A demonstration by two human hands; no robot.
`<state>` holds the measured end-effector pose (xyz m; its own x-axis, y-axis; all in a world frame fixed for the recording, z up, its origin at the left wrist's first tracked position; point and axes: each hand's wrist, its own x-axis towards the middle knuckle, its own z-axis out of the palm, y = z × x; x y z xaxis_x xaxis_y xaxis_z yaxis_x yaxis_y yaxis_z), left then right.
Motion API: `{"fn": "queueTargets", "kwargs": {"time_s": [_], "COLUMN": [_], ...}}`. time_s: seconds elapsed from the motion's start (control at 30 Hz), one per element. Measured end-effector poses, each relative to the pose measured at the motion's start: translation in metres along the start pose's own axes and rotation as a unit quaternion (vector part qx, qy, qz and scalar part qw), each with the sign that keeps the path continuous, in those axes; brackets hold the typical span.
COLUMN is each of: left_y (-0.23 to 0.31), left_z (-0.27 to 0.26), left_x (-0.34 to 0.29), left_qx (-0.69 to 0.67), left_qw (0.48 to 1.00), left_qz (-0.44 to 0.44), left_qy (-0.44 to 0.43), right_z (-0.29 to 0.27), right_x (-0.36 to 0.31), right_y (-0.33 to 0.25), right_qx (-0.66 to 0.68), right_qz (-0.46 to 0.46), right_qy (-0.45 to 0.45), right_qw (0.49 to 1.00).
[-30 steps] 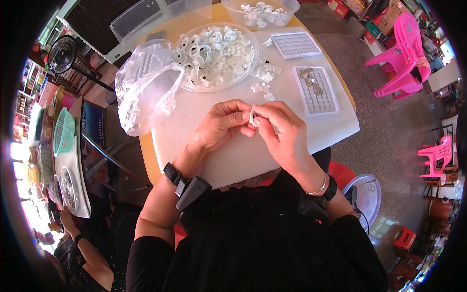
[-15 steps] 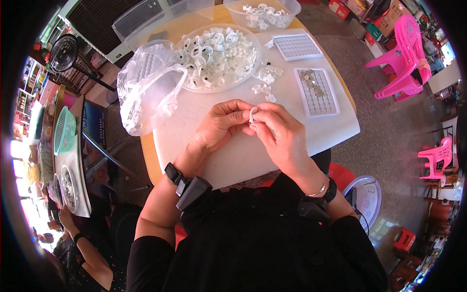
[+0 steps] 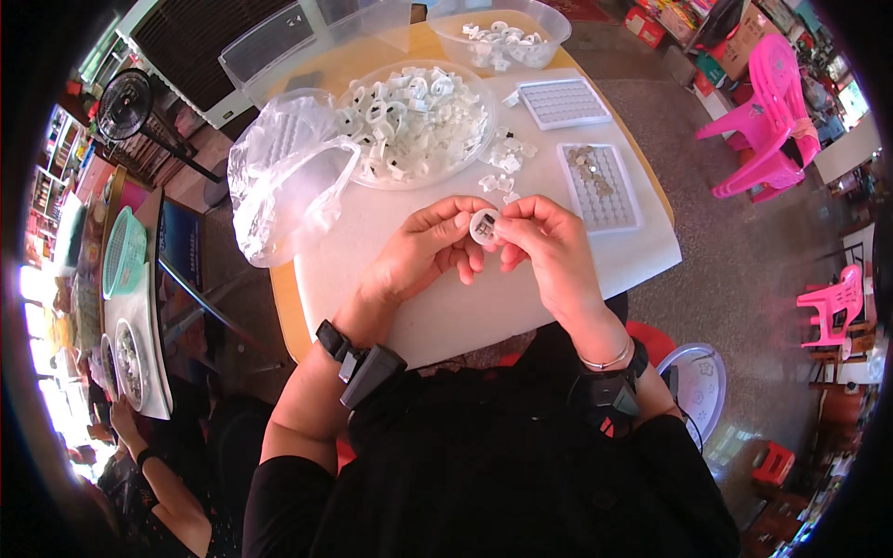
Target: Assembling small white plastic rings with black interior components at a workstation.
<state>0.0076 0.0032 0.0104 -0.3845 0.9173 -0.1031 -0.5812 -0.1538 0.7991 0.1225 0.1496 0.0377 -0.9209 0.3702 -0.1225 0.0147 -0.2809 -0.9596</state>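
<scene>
Between my two hands is a small round white plastic part (image 3: 483,226) with dark pieces inside its ring, its face turned upward. My left hand (image 3: 420,247) grips its left edge with thumb and fingers. The fingertips of my right hand (image 3: 551,249) pinch it on the right. Both hands are above the white sheet on the table (image 3: 409,321). Just beyond them lie a few loose translucent plastic bits (image 3: 502,160). A large round tray (image 3: 490,112) behind is heaped with white plastic rings and clips (image 3: 409,116).
At the right lies a white gridded tray (image 3: 603,221) with small brownish pieces (image 3: 592,169); another gridded tray (image 3: 564,104) is behind it. A clear bowl (image 3: 556,48) holds white parts. A crumpled plastic bag (image 3: 279,181) lies left. Another person's arm (image 3: 167,484) is at lower left.
The round part has turned from edge-on to face-up, so its dark inside shows. My right hand has shifted slightly right, and the left fingers have spread a little.
</scene>
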Motion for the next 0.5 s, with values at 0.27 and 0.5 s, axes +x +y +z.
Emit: {"fn": "queueTargets", "kwargs": {"time_s": [0.27,0.5], "left_y": [-0.004,-0.001], "left_z": [-0.002,-0.023], "left_x": [0.001,0.002], "left_qx": [0.035,-0.022], "left_qw": [0.999,0.995], "left_qz": [0.019,0.091], "left_qy": [-0.006,0.036], "right_z": [0.003,-0.012], "right_x": [-0.003,0.009], "right_y": [0.008,0.006], "right_qx": [0.111,-0.095], "right_qz": [0.044,-0.096], "right_qy": [0.044,0.108], "right_qw": [0.992,0.985]}}
